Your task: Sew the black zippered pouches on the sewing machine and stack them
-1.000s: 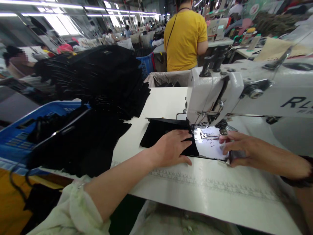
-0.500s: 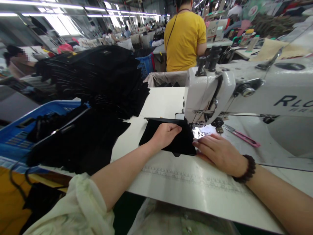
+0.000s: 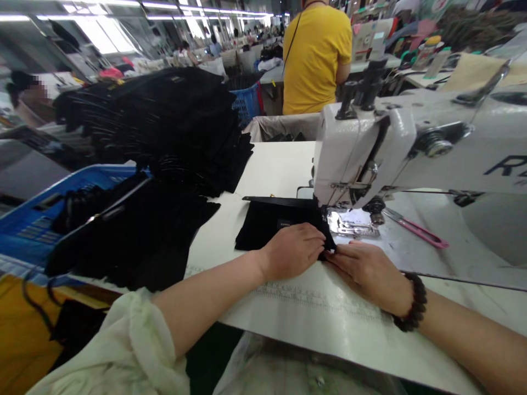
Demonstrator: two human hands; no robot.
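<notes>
A black fabric piece (image 3: 263,219) with a small dark label lies flat on the white sewing table (image 3: 280,164), its right edge beneath the needle area of a white sewing machine (image 3: 349,148). My left hand (image 3: 293,251) has its fingers bent together on the piece's near right part. Just to the right, the fingertips of my right hand (image 3: 366,271) are closed at the near right corner of the same piece. Both hands nearly meet there, and the fingers cover that corner. The metal plate (image 3: 356,226) beside the presser foot shows bright under a lamp.
Pink-handled scissors (image 3: 424,230) rest right of the needle area. A tall stack of black fabric pieces (image 3: 164,120) stands at left, beside a blue basket (image 3: 24,230) holding more black pieces. Behind the table are a cloth-lined bin (image 3: 284,126) and a person in a yellow shirt (image 3: 317,60).
My left hand has moved nearer and to the right, uncovering the label. My right hand has dropped slightly toward me, its fingers now at the fabric's corner. The view has shifted a little.
</notes>
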